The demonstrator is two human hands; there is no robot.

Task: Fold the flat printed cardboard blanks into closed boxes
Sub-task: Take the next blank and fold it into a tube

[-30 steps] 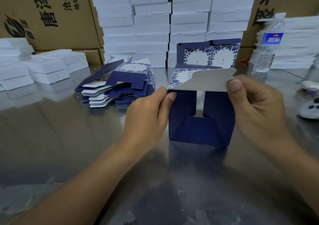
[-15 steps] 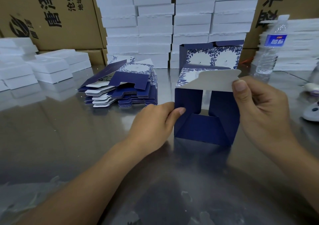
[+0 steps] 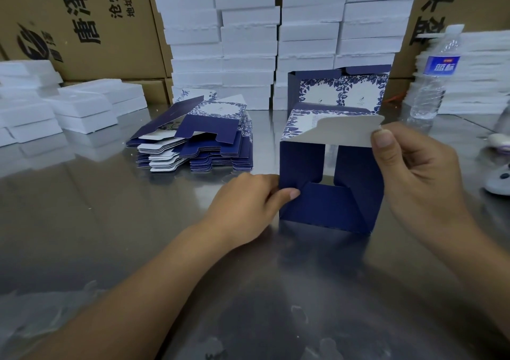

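Half-formed navy blue cardboard box (image 3: 328, 202) with a floral-printed top, on the steel counter (image 3: 110, 221), right of the stack of flat blanks (image 3: 198, 144). We judge two risks. The white-backed curved flap (image 3: 345, 131), pinched at its right end by the right hand (image 3: 414, 171), may crease if it is tucked askew. The near interlocked panels show a gap and may spring apart. The left hand (image 3: 248, 202) grips the box's lower left corner.

Navy box (image 3: 328, 207) with pale grey flap (image 3: 345, 131), blue-on-white floral blanks (image 3: 198, 144) at ten o'clock, white trays (image 3: 248, 42) at twelve, brown black-lettered carton (image 3: 82, 22) at eleven.
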